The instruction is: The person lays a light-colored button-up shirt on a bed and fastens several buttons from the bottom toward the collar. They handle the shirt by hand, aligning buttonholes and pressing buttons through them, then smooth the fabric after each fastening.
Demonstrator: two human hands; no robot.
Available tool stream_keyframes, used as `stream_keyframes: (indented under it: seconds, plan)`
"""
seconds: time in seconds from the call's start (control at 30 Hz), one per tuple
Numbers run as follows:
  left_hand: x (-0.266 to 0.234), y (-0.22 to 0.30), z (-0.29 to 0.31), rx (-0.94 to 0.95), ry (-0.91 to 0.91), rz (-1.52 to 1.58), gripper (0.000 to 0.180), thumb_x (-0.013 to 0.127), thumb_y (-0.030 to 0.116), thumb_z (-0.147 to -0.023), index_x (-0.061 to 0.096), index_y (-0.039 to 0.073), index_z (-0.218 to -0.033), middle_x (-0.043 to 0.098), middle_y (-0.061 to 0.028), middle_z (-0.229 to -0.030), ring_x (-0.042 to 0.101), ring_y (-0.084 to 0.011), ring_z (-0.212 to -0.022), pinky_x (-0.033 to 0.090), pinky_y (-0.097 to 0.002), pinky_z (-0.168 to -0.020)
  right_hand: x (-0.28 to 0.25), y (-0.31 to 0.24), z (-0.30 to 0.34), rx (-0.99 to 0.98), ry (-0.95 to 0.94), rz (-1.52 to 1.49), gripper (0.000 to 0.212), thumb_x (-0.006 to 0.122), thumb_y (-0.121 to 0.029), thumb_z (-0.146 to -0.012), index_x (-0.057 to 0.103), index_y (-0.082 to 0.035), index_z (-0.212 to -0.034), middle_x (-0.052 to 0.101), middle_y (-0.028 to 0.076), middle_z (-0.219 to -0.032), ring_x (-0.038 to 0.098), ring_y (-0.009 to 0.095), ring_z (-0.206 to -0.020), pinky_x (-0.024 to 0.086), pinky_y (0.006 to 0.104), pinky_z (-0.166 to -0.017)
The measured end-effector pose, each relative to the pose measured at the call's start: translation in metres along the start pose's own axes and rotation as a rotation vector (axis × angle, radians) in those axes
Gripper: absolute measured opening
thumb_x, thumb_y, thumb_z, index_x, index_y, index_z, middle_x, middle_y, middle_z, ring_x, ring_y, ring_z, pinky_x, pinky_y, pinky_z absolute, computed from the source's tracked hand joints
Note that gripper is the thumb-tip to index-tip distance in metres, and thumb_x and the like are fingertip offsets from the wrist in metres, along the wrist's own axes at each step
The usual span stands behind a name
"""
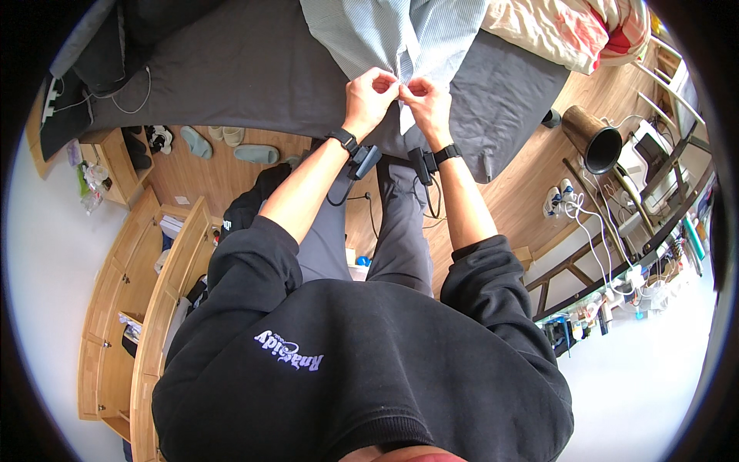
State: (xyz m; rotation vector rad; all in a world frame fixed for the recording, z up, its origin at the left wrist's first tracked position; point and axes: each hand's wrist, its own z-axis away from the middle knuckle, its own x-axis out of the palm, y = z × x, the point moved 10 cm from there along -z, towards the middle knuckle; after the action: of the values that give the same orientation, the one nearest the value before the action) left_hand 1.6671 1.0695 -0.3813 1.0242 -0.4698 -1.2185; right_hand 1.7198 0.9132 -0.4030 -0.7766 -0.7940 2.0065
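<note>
A light blue, finely striped shirt [373, 35] lies on the dark grey bed sheet [239, 81], its lower end toward me. My left hand [369, 98] pinches the shirt near its front opening with thumb and forefinger. Close beside it, my right hand [429, 108] pinches the other side of the same opening, and the fingertips of both hands nearly meet. What lies between the fingertips is too small to make out. Below them a pale corner of the shirt [406, 119] hangs down. Each wrist wears a black strap with a small dark device.
A cream and red quilt [543, 31] is heaped at the far right of the bed. On the right stand a dark bin [593, 140] and a desk frame with loose cables. Slippers [256, 154] lie by the bed at left, near an open wooden cabinet [115, 308].
</note>
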Motion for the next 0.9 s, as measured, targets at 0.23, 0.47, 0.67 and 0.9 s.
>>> stream_keyframes:
  seconds: [0.23,0.47,0.67,0.9]
  plan:
    - [-0.003,-0.006,-0.001,0.002,0.023,0.007,0.010,0.077,0.007,-0.090,0.072,0.001,-0.096,0.077,-0.0057,-0.089,0.073,-0.0114,-0.083,0.059,-0.0263,-0.076,0.009,0.000,0.000,-0.029,-0.131,-0.212,0.013,0.070,-0.009,-0.096,0.072,0.003,-0.101,0.075,0.006,-0.087,0.071,0.012,-0.081,0.058,0.0264,-0.077]
    - [0.009,-0.028,-0.012,-0.172,-0.166,0.236,0.012,0.076,0.006,-0.091,0.071,0.001,-0.101,0.075,-0.0046,-0.089,0.069,-0.0088,-0.080,0.057,-0.0238,-0.071,0.005,-0.005,0.000,-0.118,-0.167,-0.191,0.010,0.066,-0.005,-0.099,0.070,0.002,-0.106,0.074,0.004,-0.089,0.072,0.012,-0.086,0.059,0.0266,-0.080]
    - [0.011,-0.033,-0.015,-0.260,-0.252,0.284,0.014,0.075,0.006,-0.092,0.069,0.000,-0.104,0.074,-0.0054,-0.092,0.068,-0.0097,-0.079,0.056,-0.0245,-0.072,0.004,-0.014,0.000,-0.188,-0.174,-0.158,0.009,0.068,-0.002,-0.097,0.070,0.000,-0.105,0.073,0.004,-0.088,0.071,0.010,-0.085,0.058,0.0256,-0.079]
    - [0.015,-0.043,-0.016,-0.377,-0.297,0.424,0.018,0.072,0.004,-0.094,0.066,-0.003,-0.109,0.074,-0.0079,-0.096,0.070,-0.0145,-0.083,0.057,-0.0281,-0.075,0.008,-0.015,-0.003,-0.247,-0.182,-0.064,0.012,0.070,-0.002,-0.095,0.070,0.000,-0.106,0.074,0.005,-0.090,0.071,0.011,-0.084,0.057,0.0267,-0.077]
